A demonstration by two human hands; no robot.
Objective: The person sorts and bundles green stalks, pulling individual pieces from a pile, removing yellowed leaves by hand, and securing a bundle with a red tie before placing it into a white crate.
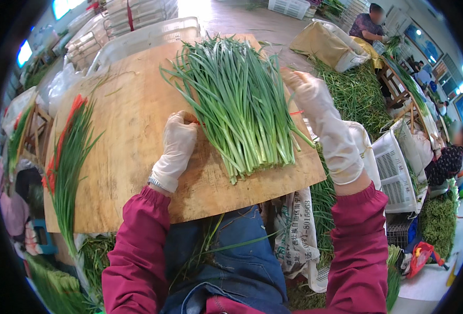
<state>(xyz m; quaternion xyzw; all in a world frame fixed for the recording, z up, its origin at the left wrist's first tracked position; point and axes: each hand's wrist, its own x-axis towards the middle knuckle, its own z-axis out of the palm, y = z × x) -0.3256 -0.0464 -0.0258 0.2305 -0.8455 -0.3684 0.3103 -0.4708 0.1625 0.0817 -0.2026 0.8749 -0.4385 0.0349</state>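
Note:
A broad bunch of green garlic chives (247,106) lies on the wooden board (125,157), with its pale cut ends towards me. At its left edge my gloved left hand (180,135) is closed on one end of a red tie (197,124). The tie's other end sticks out at the bunch's right side, and its middle is hidden under the stems. My gloved right hand (308,88) is raised beside the upper right leaves, fingers bent together; whether it pinches a leaf is unclear. One thick stalk (304,136) juts out to the right.
Red strips (74,108) and loose green leaves (72,157) lie along the board's left edge. White crates (153,35) stand beyond it. To the right are a printed sack (298,231), a lined crate (396,168) and heaped greens (349,98). People work farther off.

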